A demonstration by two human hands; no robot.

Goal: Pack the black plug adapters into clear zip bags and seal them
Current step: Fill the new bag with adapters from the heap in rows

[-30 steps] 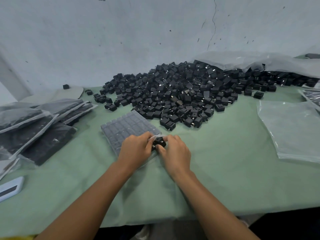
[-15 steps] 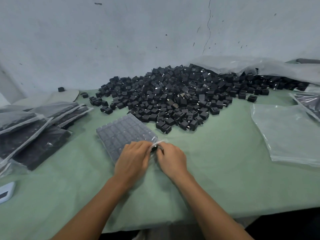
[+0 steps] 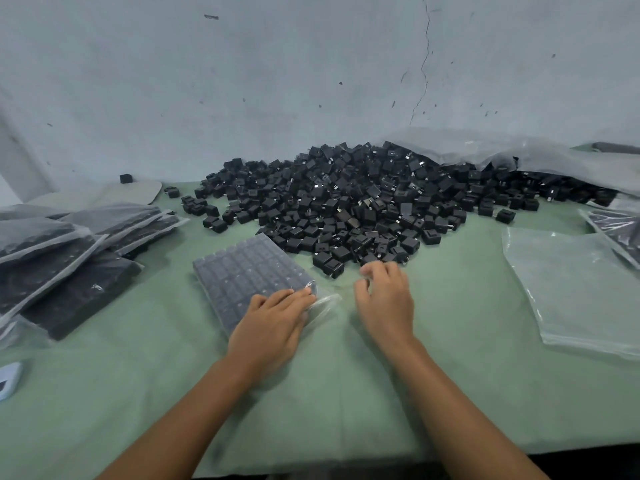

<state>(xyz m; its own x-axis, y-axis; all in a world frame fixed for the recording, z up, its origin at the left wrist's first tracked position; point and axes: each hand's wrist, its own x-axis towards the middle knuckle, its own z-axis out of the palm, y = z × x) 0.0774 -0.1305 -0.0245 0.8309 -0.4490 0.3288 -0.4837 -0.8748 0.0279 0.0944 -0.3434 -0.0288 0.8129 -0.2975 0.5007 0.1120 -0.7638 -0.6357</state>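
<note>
Black plug adapters (image 3: 349, 206), small cubes of dark plastic, lie heaped against the wall at the back of our green-covered bench (image 3: 346, 393), close enough to reach without leaning. Directly before us lies the clear zip bag (image 3: 249, 271) we are filling, its adapters set in tidy rows so that it stays flat; its open mouth faces right, toward the pile, which we judge makes loading easier. Our left hand (image 3: 268, 327) rests on the near corner of that bag, fingers (image 3: 291, 297) straight and pressed together on the plastic, apparently to pin it in place and hold the mouth steady. Our right hand (image 3: 384, 299) hovers just short of the nearest loose adapters, fingers loosely curled and holding nothing, most likely on its way to fetch the next piece. Filled bags (image 3: 69, 251) are stacked to our left, out of the way, while flat empty clear bags (image 3: 571, 289) wait at our right. We can read no brand, label or writing on anything; the adapters are too small and the bags look plain.
</note>
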